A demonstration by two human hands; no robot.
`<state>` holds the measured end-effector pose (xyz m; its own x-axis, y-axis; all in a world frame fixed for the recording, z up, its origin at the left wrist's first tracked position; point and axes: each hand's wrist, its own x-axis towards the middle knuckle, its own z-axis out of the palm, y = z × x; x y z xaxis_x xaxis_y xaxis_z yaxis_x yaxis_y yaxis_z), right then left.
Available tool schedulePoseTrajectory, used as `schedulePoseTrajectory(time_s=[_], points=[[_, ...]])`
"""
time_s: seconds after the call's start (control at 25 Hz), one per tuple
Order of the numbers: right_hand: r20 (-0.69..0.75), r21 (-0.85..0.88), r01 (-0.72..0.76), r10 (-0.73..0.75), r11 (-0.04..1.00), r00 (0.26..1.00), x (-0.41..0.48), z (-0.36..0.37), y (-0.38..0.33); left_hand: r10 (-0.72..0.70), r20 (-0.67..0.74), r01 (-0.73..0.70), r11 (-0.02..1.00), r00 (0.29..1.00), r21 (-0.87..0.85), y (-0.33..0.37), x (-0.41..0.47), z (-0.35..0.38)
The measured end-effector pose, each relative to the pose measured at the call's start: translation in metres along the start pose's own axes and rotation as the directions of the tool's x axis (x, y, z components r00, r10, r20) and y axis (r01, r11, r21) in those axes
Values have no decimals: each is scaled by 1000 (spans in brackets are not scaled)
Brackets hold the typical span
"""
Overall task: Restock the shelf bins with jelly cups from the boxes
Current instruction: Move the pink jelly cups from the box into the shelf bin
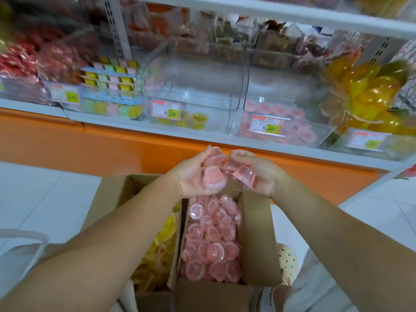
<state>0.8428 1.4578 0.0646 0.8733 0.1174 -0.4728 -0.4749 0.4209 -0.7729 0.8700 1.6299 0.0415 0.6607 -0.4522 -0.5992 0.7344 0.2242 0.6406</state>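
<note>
A shop aisle with a white tiled floor [45, 188] and an orange-based shelf [90, 145] that carries a row of clear plastic bins. The middle bin [191, 86] holds only a few yellow cups [198, 120] at its bottom, behind a price tag [166, 110]. The bin to its right [315, 136] has a low layer of pink ones, and the far-right bin is heaped with yellow jelly [364, 91]. Below the shelf, the left hand [191, 179] and right hand [261, 176] are raised side by side, palms up. Their fingers are curled around a handful of pink jelly cups [213, 179], grasping them in front of the orange base. Directly under the hands stands an open cardboard box [256, 233] full of loose pink cups [211, 239]. Touching it on the left is a second box [112, 194] with yellow cups in it.
</note>
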Motion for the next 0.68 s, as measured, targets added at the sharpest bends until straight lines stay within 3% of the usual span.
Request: schedulePoseTrajectory(time_s=[0.2, 0.4, 0.56, 0.68], points=[[76, -23, -8, 10, 1000, 997, -24, 16, -46, 60, 45, -56, 996, 997, -71, 35, -35, 19], [76, -149, 148, -138, 978, 988, -37, 31, -70, 115, 82, -102, 984, 990, -142, 62, -52, 37], [-40, -436, 316, -368, 843, 929, -28, 27, -123, 135, 88, -119, 979, 987, -167, 81, -51, 39], [-142, -749, 228, -487, 622, 862, 8, 12, -175, 164, 77, -144, 966, 984, -213, 97, -42, 39]])
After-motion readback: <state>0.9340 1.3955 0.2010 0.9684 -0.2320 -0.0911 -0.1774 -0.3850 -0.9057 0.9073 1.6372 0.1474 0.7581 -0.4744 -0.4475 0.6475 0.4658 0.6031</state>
